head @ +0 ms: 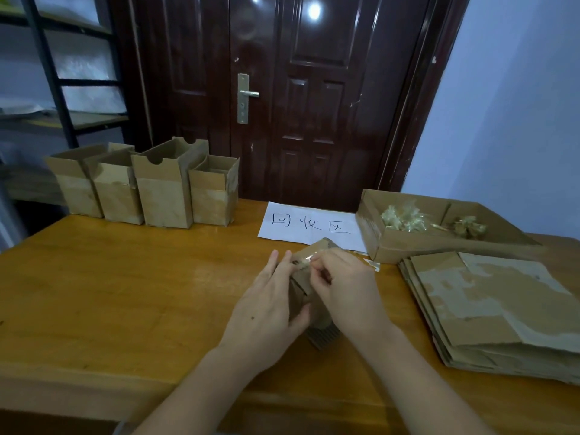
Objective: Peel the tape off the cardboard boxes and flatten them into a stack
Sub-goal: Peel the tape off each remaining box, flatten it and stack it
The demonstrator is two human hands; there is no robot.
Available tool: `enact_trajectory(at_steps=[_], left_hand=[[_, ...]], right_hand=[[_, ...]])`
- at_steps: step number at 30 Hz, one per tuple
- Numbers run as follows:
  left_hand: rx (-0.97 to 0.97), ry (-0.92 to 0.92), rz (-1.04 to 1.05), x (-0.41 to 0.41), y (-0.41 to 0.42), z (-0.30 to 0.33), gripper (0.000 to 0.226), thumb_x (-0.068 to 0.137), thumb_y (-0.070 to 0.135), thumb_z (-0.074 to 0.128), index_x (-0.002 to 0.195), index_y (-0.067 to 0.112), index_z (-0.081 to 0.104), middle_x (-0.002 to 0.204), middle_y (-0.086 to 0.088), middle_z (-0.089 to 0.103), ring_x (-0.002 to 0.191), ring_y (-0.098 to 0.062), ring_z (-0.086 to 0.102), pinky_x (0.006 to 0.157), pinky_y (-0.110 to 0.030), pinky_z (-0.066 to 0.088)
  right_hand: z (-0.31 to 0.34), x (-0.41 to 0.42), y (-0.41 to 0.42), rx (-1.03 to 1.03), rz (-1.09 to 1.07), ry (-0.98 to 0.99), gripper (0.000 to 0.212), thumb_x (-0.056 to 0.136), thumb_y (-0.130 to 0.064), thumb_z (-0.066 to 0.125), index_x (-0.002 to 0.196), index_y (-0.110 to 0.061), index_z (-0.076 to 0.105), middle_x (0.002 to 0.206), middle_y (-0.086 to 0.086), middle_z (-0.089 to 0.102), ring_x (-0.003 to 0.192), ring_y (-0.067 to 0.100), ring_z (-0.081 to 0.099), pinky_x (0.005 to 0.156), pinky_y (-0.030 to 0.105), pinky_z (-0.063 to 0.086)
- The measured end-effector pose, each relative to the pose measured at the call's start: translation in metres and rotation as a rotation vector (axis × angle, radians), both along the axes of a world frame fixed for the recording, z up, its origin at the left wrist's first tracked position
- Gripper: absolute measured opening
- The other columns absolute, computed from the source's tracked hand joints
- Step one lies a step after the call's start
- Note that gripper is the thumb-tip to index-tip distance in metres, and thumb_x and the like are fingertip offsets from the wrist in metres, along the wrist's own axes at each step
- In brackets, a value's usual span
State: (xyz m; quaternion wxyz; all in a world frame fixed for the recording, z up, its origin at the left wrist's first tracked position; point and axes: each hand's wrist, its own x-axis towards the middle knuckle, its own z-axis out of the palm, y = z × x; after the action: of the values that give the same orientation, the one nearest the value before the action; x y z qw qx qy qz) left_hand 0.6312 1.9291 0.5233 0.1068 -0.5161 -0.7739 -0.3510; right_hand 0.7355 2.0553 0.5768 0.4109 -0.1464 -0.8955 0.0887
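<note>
wooden table (125,277) | four boxes (163,189) | paper sign (309,224) | tray (408,246) | flattened stack (489,309)

Four upright open boxes (144,186) at ten o'clock, one held box (309,290), one flattened stack (499,312) at three o'clock, one tray box (408,246), two tape wads (403,218), one paper sign (309,224), two hands (270,306)

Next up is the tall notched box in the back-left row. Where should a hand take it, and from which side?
Probably grip the tall notched box by its open top rim, coming from above with fingers inside the front wall and thumb outside. It stands upright and open, taller than its neighbours, which crowd both its sides, so only the rim and front face are free. The left hand looks nearer.
</note>
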Motion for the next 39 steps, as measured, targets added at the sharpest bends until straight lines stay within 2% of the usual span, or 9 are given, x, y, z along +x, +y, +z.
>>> enact_trajectory(at_steps=[4,8,13,17,20,24,29,35,39], left_hand=[[-0.030,0.052,-0.107,-0.012,0.004,-0.005,0.055,0.097,0.055,0.043,0.148,0.039,0.030,0.169,0.016,0.003,0.154,0.001,-0.013,0.120,-0.025,0.007],[-0.011,0.007,-0.159,-0.019,0.006,-0.005,0.054,0.097,0.052,0.046,0.148,0.039,0.032,0.169,0.019,0.000,0.153,0.003,-0.015,0.114,-0.016,0.002],[-0.016,-0.009,-0.215,-0.027,0.006,-0.005,0.047,0.099,0.047,0.046,0.141,0.031,0.034,0.170,0.013,-0.005,0.154,0.001,-0.013,0.117,-0.019,0.005],[-0.026,0.028,-0.239,-0.031,0.003,-0.005,0.046,0.100,0.046,0.045,0.140,0.029,0.031,0.171,0.010,-0.004,0.155,-0.002,-0.010,0.118,-0.021,0.007],[-0.022,0.057,-0.221,-0.032,0.003,-0.006,0.044,0.100,0.046,0.047,0.137,0.027,0.035,0.170,0.009,0.009,0.155,-0.001,-0.008,0.118,-0.020,0.008],[-0.014,0.046,-0.186,-0.032,0.005,-0.003,0.040,0.095,0.051,0.047,0.129,0.032,0.037,0.166,0.009,0.025,0.156,0.000,-0.002,0.120,-0.028,0.016],[0.012,0.019,-0.167,-0.028,0.006,-0.007,0.043,0.094,0.050,0.046,0.131,0.029,0.040,0.165,0.009,0.027,0.156,0.000,0.000,0.120,-0.029,0.016],[-0.009,-0.006,-0.160,-0.024,0.007,-0.006,0.045,0.092,0.052,0.042,0.132,0.031,0.037,0.166,0.012,0.023,0.155,0.002,-0.003,0.121,-0.032,0.018],[0.007,-0.026,-0.111,-0.020,0.011,-0.003,0.040,0.092,0.062,0.039,0.124,0.039,0.036,0.163,0.019,0.024,0.154,0.002,0.000,0.121,-0.033,0.019]], right_hand=[[0.004,-0.002,-0.001,0.039,0.052,-0.161,0.011,0.094,-0.011,0.067,0.095,-0.019,0.073,0.097,-0.008,0.071,0.093,0.011,0.059,0.082,0.032,0.053],[0.016,-0.003,0.007,-0.187,0.183,-0.245,0.018,0.100,-0.022,0.062,0.107,-0.027,0.078,0.112,-0.018,0.073,0.107,0.001,0.059,0.099,0.029,0.046],[0.025,-0.011,0.007,-0.322,0.040,-0.356,0.021,0.095,-0.038,0.068,0.115,-0.038,0.075,0.107,-0.019,0.060,0.102,0.005,0.055,0.093,0.032,0.048],[0.032,-0.018,0.003,-0.418,-0.007,-0.391,0.011,0.094,-0.034,0.070,0.085,-0.038,0.075,0.097,-0.013,0.056,0.096,0.008,0.054,0.082,0.030,0.046],[0.031,-0.023,0.000,-0.396,-0.066,-0.409,0.024,0.097,-0.025,0.064,0.074,-0.032,0.061,0.091,-0.008,0.056,0.088,0.011,0.055,0.074,0.026,0.043],[0.031,-0.019,0.010,-0.321,-0.224,-0.310,0.017,0.102,-0.021,0.053,0.086,-0.020,0.049,0.088,-0.004,0.050,0.077,0.013,0.051,0.063,0.027,0.037],[0.021,-0.008,0.013,-0.091,-0.095,-0.361,0.011,0.103,-0.024,0.055,0.095,-0.021,0.062,0.094,-0.006,0.057,0.090,0.014,0.049,0.079,0.029,0.041],[0.018,-0.008,0.015,-0.374,-0.087,-0.254,0.020,0.096,-0.035,0.068,0.116,-0.030,0.071,0.104,-0.015,0.065,0.106,0.010,0.050,0.095,0.033,0.047],[0.014,-0.011,0.015,-0.372,-0.218,-0.258,0.012,0.092,-0.042,0.070,0.097,-0.032,0.075,0.117,-0.014,0.059,0.108,0.008,0.035,0.102,0.034,0.039]])
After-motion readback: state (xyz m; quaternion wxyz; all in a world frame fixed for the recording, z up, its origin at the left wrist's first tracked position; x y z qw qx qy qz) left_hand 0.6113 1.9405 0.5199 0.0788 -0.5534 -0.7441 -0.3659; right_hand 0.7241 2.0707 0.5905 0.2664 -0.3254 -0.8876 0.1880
